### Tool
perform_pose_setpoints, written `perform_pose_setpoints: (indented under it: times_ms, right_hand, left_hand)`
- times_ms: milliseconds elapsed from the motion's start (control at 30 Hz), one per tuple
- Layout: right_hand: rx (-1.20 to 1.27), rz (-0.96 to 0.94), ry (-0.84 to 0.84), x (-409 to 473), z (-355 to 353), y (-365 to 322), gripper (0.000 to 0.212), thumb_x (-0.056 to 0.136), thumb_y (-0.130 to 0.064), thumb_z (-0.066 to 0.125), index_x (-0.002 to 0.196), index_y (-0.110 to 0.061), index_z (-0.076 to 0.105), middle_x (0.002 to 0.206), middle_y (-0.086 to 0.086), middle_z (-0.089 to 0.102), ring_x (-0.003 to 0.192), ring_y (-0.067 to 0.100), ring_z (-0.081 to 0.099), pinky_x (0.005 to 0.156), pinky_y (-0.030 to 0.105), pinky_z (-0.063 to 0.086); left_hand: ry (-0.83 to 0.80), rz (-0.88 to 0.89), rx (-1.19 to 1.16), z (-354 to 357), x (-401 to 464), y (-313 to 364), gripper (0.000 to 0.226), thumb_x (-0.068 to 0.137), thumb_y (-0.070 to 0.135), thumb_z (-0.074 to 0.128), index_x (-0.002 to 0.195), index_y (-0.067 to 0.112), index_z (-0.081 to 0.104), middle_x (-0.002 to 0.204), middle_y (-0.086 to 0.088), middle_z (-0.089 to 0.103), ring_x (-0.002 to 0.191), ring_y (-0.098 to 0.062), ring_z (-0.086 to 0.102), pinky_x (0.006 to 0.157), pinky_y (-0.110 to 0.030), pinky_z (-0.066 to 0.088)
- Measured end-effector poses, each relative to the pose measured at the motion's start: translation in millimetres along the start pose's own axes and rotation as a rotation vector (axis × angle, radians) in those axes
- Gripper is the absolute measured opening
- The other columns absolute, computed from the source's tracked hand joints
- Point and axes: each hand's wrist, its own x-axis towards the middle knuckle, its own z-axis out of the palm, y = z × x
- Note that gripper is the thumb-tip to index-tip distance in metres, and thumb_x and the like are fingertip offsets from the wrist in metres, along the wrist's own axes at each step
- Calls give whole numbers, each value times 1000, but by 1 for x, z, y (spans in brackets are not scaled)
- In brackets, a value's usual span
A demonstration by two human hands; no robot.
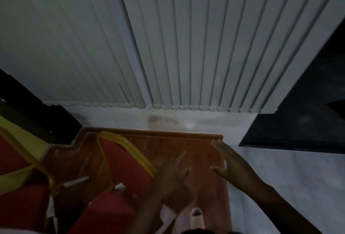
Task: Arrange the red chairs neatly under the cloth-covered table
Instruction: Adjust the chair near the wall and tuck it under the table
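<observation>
A red chair (121, 161) with a yellow metal frame stands low in the middle, its backrest tilted toward the wall. A second red chair (16, 183) with the same yellow frame sits at the left edge. My left hand (171, 176) hovers open just right of the nearer chair's backrest, fingers apart, holding nothing. My right hand (229, 161) is open too, spread above the right side of the wooden platform (168, 140). No cloth-covered table is clearly in view. The scene is dim and blurred.
Grey vertical blinds (186, 47) hang ahead above a pale wall strip (186, 120). A black surface (302, 122) lies at the right, with light floor (280, 177) beside the platform. A yellow cloth (28, 138) shows at the left. My foot (197, 217) is at the bottom.
</observation>
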Motion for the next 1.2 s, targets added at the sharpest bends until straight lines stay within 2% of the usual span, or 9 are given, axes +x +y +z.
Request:
perform_pose_setpoints:
  times_ms: [267,400,500,567,667,733,867,1033,1200]
  right_hand:
    - [46,-152,-106,173,10,-3,78,79,-35,70,142,-26,25,143,-16,22,135,2,16,111,26,19]
    - [72,-302,-214,272,26,-6,74,80,-34,70,141,-24,29,141,-17,23,131,-3,16,107,15,13]
    - [85,-404,-301,348,39,-16,75,78,-30,72,140,-21,31,144,-12,28,131,0,20,108,21,18]
    - [86,-446,-364,396,44,-25,75,76,-26,74,139,-19,33,145,-3,35,130,2,23,107,22,21]
    - [117,-514,-460,456,54,-36,74,75,-26,75,137,-18,36,144,-2,38,132,8,30,109,29,30]
    - [120,-579,-510,491,66,-45,76,73,-27,78,136,-17,38,141,-5,38,132,14,35,107,30,33]
    - [115,-680,-606,549,94,-88,78,71,-24,80,136,-13,38,143,4,39,132,16,34,106,25,27]
    - [142,-850,-691,598,155,-165,76,72,-19,79,136,-15,38,141,-4,36,133,15,32,107,20,21]
    - [116,-996,-740,635,238,-258,81,70,-18,80,138,-16,35,146,2,35,135,13,27,106,24,22]
  left_hand:
    - [148,-126,-2,-64,117,-42,60,87,40,63,140,27,38,145,2,43,131,-10,39,102,-15,24]
    - [266,-220,19,-90,163,-67,59,87,38,63,139,24,39,144,0,43,132,-14,38,103,-15,19]
    - [325,-299,-4,-115,196,-81,59,90,44,55,141,22,36,146,2,40,134,-13,34,107,-18,18]
    - [393,-339,30,-134,217,-88,64,87,53,47,141,21,36,146,-2,40,133,-15,35,113,-28,22]
    - [469,-458,55,-157,244,-99,53,90,42,56,137,20,42,142,-4,47,130,-18,41,107,-20,20]
    - [518,-524,63,-167,256,-113,53,90,44,55,137,24,41,142,-3,48,130,-18,42,108,-22,24]
    - [626,-692,71,-198,261,-147,60,87,45,59,139,25,38,142,-2,48,130,-16,43,107,-21,26]
    - [786,-793,89,-250,250,-198,59,86,42,60,138,23,40,139,-3,50,126,-17,45,102,-17,25]
    - [918,-840,75,-292,229,-275,66,83,53,42,138,18,40,140,-6,48,130,-19,41,109,-28,28]
